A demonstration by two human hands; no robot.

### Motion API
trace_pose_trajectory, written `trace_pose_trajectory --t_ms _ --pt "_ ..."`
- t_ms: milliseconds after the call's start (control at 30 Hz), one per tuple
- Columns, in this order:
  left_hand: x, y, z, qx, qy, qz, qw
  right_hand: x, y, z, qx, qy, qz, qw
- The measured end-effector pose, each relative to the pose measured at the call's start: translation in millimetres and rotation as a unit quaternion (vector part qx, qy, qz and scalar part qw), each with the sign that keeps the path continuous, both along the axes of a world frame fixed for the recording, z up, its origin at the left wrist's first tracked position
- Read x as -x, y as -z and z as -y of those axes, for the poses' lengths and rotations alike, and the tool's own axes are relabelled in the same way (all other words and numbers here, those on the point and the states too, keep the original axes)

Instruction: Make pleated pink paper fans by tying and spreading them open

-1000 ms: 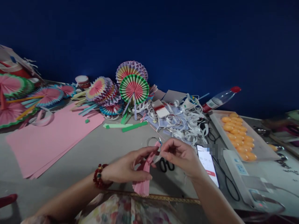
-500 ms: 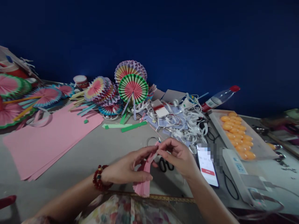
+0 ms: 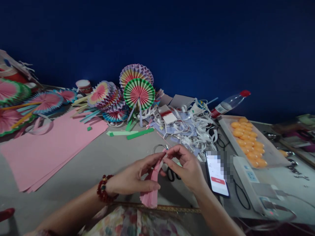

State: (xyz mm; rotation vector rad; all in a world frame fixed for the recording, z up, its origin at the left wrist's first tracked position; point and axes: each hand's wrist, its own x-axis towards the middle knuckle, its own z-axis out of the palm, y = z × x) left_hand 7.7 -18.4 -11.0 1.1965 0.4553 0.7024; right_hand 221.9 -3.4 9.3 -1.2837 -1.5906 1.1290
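Note:
Between my two hands is a pleated pink paper strip, its folds gathered tight and its lower end spread a little. My left hand is closed around its middle, thumb lying along the near side. At its top end, my right hand pinches the paper, where a pale narrow piece shows at the fingertips. Black-handled scissors lie on the table just behind, partly covered by my right hand. A stack of pink paper sheets rests to the left.
Finished paper fans stand at the back. White paper scraps are heaped behind my hands. On the right are a phone, a power strip, a tray of orange pieces and a bottle. Green strips lie mid-table.
The view has shifted slightly. My right hand's fingers have moved a little over the top end of the pink paper; my left hand keeps its hold.

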Motion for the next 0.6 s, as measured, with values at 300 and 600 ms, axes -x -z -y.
trace_pose_trajectory --t_ms 300,600 --pt "-0.1 3.5 0.7 -0.009 -0.012 0.004 1.000 2.8 1.7 0.3 0.012 0.017 -0.035 0.999" --pt "0.7 2.5 0.2 -0.032 -0.032 -0.021 0.999 1.5 -0.1 1.9 0.070 0.001 -0.096 0.993"
